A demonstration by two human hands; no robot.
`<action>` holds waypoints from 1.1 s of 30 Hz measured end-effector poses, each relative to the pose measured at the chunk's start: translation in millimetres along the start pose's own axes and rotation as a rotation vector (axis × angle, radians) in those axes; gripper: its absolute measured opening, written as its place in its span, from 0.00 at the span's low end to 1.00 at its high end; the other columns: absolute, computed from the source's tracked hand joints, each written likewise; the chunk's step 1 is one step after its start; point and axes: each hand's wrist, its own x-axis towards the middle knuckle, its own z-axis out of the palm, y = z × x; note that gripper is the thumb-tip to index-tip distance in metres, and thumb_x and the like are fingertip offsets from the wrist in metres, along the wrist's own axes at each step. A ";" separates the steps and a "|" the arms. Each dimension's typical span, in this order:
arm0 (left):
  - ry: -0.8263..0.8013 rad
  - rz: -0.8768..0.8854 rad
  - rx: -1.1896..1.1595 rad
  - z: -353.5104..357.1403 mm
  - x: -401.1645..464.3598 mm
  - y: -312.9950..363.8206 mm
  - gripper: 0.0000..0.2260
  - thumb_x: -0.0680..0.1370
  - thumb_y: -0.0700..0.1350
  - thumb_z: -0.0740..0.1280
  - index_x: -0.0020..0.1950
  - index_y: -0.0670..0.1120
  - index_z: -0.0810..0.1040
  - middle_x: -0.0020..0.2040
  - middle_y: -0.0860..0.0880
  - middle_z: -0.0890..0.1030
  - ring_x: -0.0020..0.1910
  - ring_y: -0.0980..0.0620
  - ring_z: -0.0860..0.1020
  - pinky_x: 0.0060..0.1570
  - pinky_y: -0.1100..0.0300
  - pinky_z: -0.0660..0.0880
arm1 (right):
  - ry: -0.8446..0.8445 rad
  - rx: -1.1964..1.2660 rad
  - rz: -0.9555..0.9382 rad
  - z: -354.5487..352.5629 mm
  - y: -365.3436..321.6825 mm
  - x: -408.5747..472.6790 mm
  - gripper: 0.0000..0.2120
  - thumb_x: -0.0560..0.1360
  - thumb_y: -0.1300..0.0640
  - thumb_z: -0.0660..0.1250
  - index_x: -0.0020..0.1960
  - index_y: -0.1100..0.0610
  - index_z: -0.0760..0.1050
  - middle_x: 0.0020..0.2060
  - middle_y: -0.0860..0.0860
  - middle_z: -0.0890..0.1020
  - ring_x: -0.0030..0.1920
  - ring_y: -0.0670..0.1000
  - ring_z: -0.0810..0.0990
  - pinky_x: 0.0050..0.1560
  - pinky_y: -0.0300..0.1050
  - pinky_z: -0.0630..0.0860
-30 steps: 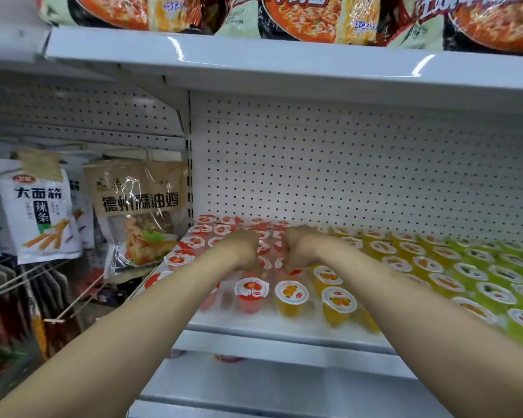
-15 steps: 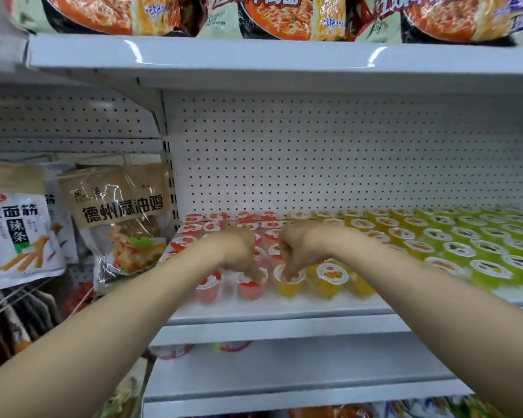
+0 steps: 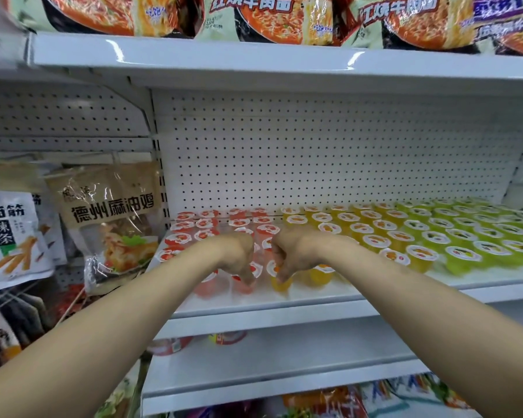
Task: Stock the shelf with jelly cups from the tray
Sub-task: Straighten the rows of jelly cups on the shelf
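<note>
Red, yellow and green jelly cups (image 3: 372, 226) fill most of the white shelf (image 3: 284, 300) as I work its front edge. My left hand (image 3: 237, 256) curls its fingers down on a red cup (image 3: 244, 284); my right hand (image 3: 290, 254) does the same on a yellow cup (image 3: 280, 286). Rows run back to the pegboard (image 3: 314, 152), so I judge the stocking nearly done. No tray is in view.

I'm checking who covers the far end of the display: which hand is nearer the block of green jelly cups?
Right. The right hand is over the yellow cups, with the green jelly cups farther along to its right. The left hand is over the red cups, farther away.
</note>
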 end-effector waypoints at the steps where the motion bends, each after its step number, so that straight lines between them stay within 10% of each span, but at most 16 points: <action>1: -0.005 -0.002 0.006 0.2 -0.3 0.2 0.19 0.71 0.49 0.76 0.55 0.39 0.79 0.44 0.45 0.79 0.39 0.47 0.73 0.33 0.59 0.66 | 0.002 0.000 -0.002 0.5 0.1 -0.1 0.17 0.70 0.49 0.77 0.55 0.55 0.79 0.50 0.51 0.81 0.46 0.50 0.76 0.36 0.39 0.70; 14: -0.043 0.011 0.084 -11.2 -3.4 2.1 0.22 0.70 0.53 0.76 0.58 0.43 0.77 0.50 0.45 0.79 0.46 0.45 0.76 0.39 0.57 0.69 | 0.049 0.085 -0.011 3.0 9.9 4.3 0.17 0.70 0.47 0.77 0.52 0.56 0.79 0.48 0.52 0.81 0.49 0.53 0.79 0.40 0.45 0.74; 25: 0.340 0.009 -0.104 -47.6 54.8 13.9 0.26 0.71 0.51 0.76 0.65 0.47 0.72 0.61 0.47 0.77 0.57 0.47 0.76 0.52 0.57 0.75 | 0.393 0.102 0.124 -42.5 86.3 38.9 0.25 0.71 0.44 0.75 0.64 0.51 0.74 0.60 0.51 0.78 0.59 0.53 0.77 0.58 0.50 0.77; 33: 0.392 -0.034 -0.134 -52.2 156.6 31.2 0.23 0.74 0.51 0.73 0.66 0.44 0.75 0.63 0.45 0.77 0.59 0.46 0.77 0.53 0.58 0.74 | 0.429 0.069 0.197 -43.0 173.8 91.4 0.18 0.72 0.46 0.73 0.58 0.52 0.77 0.56 0.51 0.79 0.55 0.53 0.78 0.53 0.46 0.76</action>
